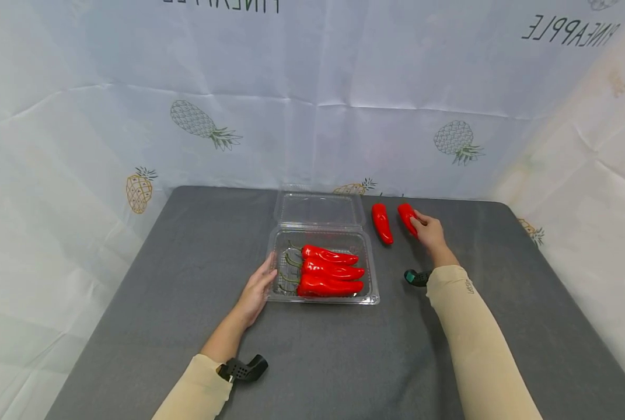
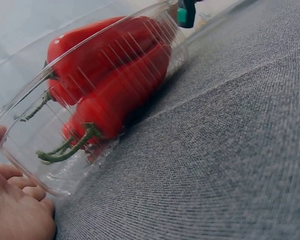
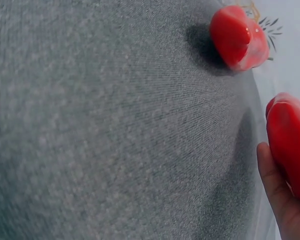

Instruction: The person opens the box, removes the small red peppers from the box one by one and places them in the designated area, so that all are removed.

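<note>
Near the table's back, my right hand (image 1: 430, 232) grips a red pepper (image 1: 405, 215), thumb on one side and fingers on the other. In the right wrist view this pepper (image 3: 289, 140) appears raised off the cloth. Another red pepper (image 1: 382, 224) lies on the table just left of it. My left hand (image 1: 254, 293) holds the left edge of a clear plastic clamshell box (image 1: 373, 286), the thumb at its rim and the fingers against the outer wall. Several red peppers (image 1: 330, 271) with green stems lie side by side inside, stems toward the left. The box's lid (image 1: 320, 209) is folded back.
Grey cloth covers the table (image 1: 186, 262). A white curtain (image 1: 312, 140) printed with pineapples hangs behind its back edge and along the sides. Each wrist wears a black camera mount (image 1: 246, 368).
</note>
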`<state>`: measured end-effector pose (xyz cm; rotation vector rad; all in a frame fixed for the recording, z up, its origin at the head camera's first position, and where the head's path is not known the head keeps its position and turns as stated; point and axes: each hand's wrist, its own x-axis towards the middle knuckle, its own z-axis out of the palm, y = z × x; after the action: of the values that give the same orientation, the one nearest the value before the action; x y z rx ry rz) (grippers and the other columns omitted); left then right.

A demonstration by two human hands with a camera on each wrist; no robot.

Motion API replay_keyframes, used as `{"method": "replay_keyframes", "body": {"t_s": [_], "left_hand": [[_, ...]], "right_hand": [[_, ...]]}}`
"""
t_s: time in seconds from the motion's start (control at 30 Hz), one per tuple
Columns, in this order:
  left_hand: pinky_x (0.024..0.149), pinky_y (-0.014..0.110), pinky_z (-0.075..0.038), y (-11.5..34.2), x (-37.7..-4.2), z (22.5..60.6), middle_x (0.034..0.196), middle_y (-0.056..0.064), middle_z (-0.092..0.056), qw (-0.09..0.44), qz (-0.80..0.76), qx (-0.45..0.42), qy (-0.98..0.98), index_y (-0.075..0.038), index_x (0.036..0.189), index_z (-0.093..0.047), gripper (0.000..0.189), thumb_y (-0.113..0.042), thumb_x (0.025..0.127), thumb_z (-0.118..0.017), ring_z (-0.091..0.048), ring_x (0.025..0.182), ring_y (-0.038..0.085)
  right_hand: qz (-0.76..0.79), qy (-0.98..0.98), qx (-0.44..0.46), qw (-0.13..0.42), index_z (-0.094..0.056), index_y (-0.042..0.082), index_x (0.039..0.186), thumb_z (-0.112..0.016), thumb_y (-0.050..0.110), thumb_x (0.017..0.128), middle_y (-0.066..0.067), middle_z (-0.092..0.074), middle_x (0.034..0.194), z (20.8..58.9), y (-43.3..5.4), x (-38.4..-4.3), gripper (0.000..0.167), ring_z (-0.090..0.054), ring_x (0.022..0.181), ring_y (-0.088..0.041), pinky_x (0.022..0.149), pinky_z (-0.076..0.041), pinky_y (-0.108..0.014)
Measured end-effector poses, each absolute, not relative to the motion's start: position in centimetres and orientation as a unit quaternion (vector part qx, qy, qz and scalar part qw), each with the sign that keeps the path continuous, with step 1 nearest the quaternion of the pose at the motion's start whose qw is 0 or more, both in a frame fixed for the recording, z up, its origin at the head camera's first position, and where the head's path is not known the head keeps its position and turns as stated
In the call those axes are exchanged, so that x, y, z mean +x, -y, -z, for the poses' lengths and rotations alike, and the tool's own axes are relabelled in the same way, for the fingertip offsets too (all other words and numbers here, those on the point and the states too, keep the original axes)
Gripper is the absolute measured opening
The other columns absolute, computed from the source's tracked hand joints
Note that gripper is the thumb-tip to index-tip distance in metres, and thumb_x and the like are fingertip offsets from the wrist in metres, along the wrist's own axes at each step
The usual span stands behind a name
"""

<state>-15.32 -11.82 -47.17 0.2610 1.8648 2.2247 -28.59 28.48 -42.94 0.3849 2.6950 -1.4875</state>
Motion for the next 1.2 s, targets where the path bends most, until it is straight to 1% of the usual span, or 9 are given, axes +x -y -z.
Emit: {"method": "replay_keyframes", "body": {"t_s": [0.1, 0.23, 0.47, 0.73, 0.93, 1.2], "left_hand": [[0.118, 0.044, 0.002, 11.8, -15.3, 47.2, 0.158, 0.009, 0.002, 0.115, -0.755, 0.088, -0.64, -0.001, 0.149, 0.0, 0.06, -0.018, 0.101, -0.032, 0.006, 0.146, 0.023], [0.118, 0.044, 0.002, 11.9, -15.3, 47.2, 0.158, 0.009, 0.002, 0.115, -0.755, 0.089, -0.64, -0.001, 0.149, 0.0, 0.06, -0.018, 0.102, -0.032, 0.007, 0.145, 0.024], [0.117, 0.046, 0.002, 11.9, -15.3, 47.2, 0.158, 0.011, 0.004, 0.117, -0.753, 0.095, -0.64, -0.001, 0.149, 0.0, 0.06, -0.02, 0.102, -0.032, 0.008, 0.145, 0.025], [0.118, 0.045, 0.002, 12.0, -15.3, 47.3, 0.158, 0.009, 0.003, 0.115, -0.754, 0.095, -0.64, -0.002, 0.149, 0.001, 0.06, -0.019, 0.102, -0.031, 0.008, 0.145, 0.023], [0.118, 0.043, 0.001, 11.9, -15.2, 47.2, 0.158, 0.008, 0.002, 0.115, -0.753, 0.095, -0.641, -0.002, 0.149, 0.001, 0.06, -0.019, 0.101, -0.032, 0.007, 0.146, 0.021], [0.117, 0.046, 0.002, 11.9, -15.4, 47.4, 0.158, 0.011, 0.002, 0.11, -0.752, 0.094, -0.643, 0.0, 0.149, 0.0, 0.062, -0.021, 0.101, -0.034, 0.008, 0.145, 0.025]], "right_hand": [[0.466, -0.875, 0.13, 0.021, -0.029, 0.016, 0.146, -0.04, 0.032, 0.1, -0.02, -0.032, 0.148, 42.9, -28.6, -28.7, 0.05, -0.042, 0.125, -0.034, 0.1, -0.044, -0.043], [0.444, -0.886, 0.13, 0.023, -0.029, 0.017, 0.146, -0.04, 0.031, 0.1, -0.022, -0.03, 0.149, 42.7, -28.7, -28.9, 0.05, -0.038, 0.127, -0.038, 0.104, -0.039, -0.049], [0.418, -0.899, 0.125, 0.038, -0.026, 0.014, 0.146, -0.039, 0.028, 0.1, -0.024, -0.027, 0.15, 43.1, -28.7, -29.3, 0.05, -0.033, 0.132, -0.039, 0.107, -0.034, -0.049], [0.431, -0.894, 0.121, 0.032, -0.027, 0.011, 0.146, -0.039, 0.023, 0.1, -0.022, -0.031, 0.148, 43.5, -29.1, -29.3, 0.049, -0.029, 0.136, -0.036, 0.11, -0.03, -0.048], [0.429, -0.894, 0.124, 0.04, -0.023, 0.013, 0.147, -0.037, 0.023, 0.1, -0.022, -0.024, 0.151, 43.4, -29.0, -29.4, 0.05, -0.025, 0.137, -0.038, 0.111, -0.027, -0.05], [0.402, -0.907, 0.125, 0.023, -0.025, 0.011, 0.147, -0.038, 0.021, 0.1, -0.025, -0.026, 0.149, 43.7, -28.6, -29.8, 0.05, -0.027, 0.136, -0.04, 0.111, -0.026, -0.051]]}}
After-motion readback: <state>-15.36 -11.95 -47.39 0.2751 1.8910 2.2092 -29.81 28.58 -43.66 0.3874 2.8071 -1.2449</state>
